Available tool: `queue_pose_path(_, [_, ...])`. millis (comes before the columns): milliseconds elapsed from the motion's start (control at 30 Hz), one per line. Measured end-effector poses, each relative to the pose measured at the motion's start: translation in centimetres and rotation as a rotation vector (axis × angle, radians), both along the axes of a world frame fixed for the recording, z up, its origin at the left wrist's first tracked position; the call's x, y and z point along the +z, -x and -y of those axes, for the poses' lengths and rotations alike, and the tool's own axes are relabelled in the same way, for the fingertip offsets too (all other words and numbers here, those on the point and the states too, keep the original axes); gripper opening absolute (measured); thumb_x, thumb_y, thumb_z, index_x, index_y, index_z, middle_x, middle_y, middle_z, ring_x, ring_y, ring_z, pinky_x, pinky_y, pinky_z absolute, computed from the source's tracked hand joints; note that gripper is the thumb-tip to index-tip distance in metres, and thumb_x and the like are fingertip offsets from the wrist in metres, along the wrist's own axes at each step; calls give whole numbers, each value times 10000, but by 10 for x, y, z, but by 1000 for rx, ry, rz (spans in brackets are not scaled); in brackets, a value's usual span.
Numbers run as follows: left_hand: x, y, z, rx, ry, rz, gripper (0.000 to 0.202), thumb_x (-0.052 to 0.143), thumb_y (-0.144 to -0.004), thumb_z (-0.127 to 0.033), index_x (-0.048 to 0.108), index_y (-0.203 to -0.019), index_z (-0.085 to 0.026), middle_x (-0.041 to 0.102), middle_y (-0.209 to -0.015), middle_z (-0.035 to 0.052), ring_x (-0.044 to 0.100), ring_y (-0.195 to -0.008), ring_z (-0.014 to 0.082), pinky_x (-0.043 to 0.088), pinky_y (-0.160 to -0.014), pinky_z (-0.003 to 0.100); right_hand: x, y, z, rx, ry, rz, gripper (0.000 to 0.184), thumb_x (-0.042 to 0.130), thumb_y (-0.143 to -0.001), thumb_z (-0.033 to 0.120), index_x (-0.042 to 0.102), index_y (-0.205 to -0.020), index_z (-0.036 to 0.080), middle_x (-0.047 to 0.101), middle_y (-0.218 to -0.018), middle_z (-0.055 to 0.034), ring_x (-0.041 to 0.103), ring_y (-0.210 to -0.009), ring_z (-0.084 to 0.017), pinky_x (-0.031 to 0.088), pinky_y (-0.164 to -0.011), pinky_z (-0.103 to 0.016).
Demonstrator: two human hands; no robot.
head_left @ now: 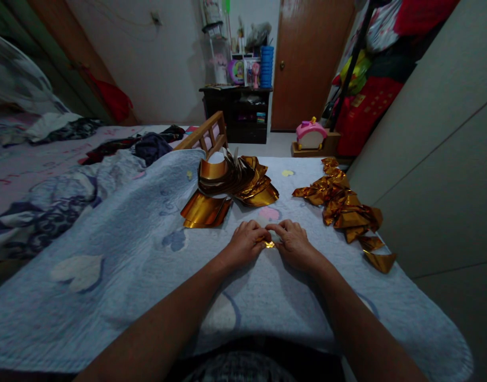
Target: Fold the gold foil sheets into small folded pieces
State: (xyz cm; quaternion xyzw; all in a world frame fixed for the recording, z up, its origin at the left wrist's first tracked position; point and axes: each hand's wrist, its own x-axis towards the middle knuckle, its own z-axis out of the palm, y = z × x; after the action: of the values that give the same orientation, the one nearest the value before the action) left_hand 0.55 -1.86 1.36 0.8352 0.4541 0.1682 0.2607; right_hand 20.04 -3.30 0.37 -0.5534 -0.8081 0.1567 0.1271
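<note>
Left hand: the left hand (249,240) is curling its fingers over the left end of a small gold piece (269,245), closing on it.
Right hand: the right hand (294,244) is bending, partly open, with its index finger reaching toward the left hand and its thumb resting by the piece's right end; whether it is gripping, I cannot tell.
Small gold piece: it is lying low between the hands, in the near middle of the blue cloth (148,289), showing only a bright strip; the fingers are hiding the rest.
Gold sheets: a fanned stack of gold sheets (263,196) is spreading just beyond the hands, toward the left, with some sheets curling upward and a flatter bunch (206,210) lying at its near left side.
Folded gold pieces: a loose heap of folded gold pieces (339,199) is running along the right edge of the cloth, apart from the sheets.
Left side: a bed (12,183) is holding rumpled clothes (151,148), and a wooden rail (203,132) is standing near the cloth's far left corner.
Far side: a dark cabinet (235,114) is standing against the wall, left of a brown door (311,63); a pink toy (311,133) is sitting beyond the cloth's far right corner.
</note>
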Motion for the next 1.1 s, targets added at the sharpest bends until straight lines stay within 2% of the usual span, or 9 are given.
queue_pose_path(200, [-1, 1, 0, -5, -2, -5, 198, 614, -882, -193, 743, -1023, -244, 600, -1043, 61, 515, -1049, 244, 406, -966, 387, -3, -8, -2, -34, -9, -135, 445, 488, -825, 78, 548, -1258, 159, 595, -1170, -116, 507, -1042, -243, 382, -911, -368])
queue_pose_path(300, [-2, 2, 0, -21, -18, 13, 196, 607, -877, -182, 738, -1015, -231, 604, -1042, 65, 519, -1048, 245, 411, -957, 385, -5, -10, -4, -74, -76, -153, 342, 508, -862, 175, 556, -1200, 158, 584, -1175, -126, 492, -1062, -260, 385, -923, -381])
queue_pose_path(367, [-4, 2, 1, 7, -48, 28, 202, 626, -861, -196, 718, -1039, -222, 598, -1074, 70, 518, -1071, 251, 412, -967, 393, -5, -9, -4, -105, -121, -100, 350, 543, -887, 279, 558, -1218, 164, 574, -1202, -137, 480, -1080, -284, 378, -921, -403])
queue_pose_path(433, [-7, 2, 0, 98, -85, 39, 326, 680, -812, -221, 672, -1138, -222, 575, -1178, 84, 501, -1144, 274, 399, -1007, 419, -5, -8, -4, -119, -138, -32, 427, 586, -882, 356, 552, -1258, 157, 560, -1240, -153, 472, -1100, -307, 368, -923, -423])
queue_pose_path(533, [-12, 3, -1, 214, -100, 42, 656, 747, -735, -259, 531, -1354, -229, 503, -1366, 117, 448, -1272, 319, 351, -1077, 469, -4, -5, -3, -118, -133, 33, 494, 618, -872, 405, 544, -1289, 150, 548, -1283, -168, 465, -1128, -325, 357, -932, -437])
queue_pose_path(633, [-15, 3, -2, 215, -99, 42, 806, 747, -741, -308, 402, -1467, -246, 509, -1405, 123, 438, -1306, 334, 304, -1110, 497, -3, -4, -2, -111, -140, 46, 475, 627, -873, 405, 554, -1274, 161, 547, -1302, -170, 460, -1150, -331, 352, -938, -440])
queue_pose_path(733, [-13, 4, -3, 209, -78, 49, 858, 755, -734, -311, 359, -1493, -248, 526, -1387, 125, 443, -1304, 349, 298, -1114, 513, -3, -5, -2, -108, -146, 26, 443, 633, -871, 391, 571, -1250, 171, 552, -1301, -164, 462, -1157, -328, 350, -940, -438])
queue_pose_path(900, [-6, 4, -2, 177, -37, 176, 925, 772, -712, -254, 305, -1511, -253, 461, -1330, 116, 453, -1294, 322, 373, -1106, 485, -4, -6, -3, -86, -132, -43, 411, 670, -848, 386, 608, -1195, 176, 562, -1287, -143, 469, -1159, -317, 350, -938, -428])
queue_pose_path(1100, [-8, 2, 0, 177, -56, 366, 986, 764, -693, -147, 256, -1522, -309, 388, -1335, 100, 502, -1251, 277, 463, -1065, 449, -4, -6, -7, -39, -103, -119, 274, 694, -816, 305, 619, -1053, 190, 618, -1171, -109, 501, -1094, -282, 365, -890, -381])
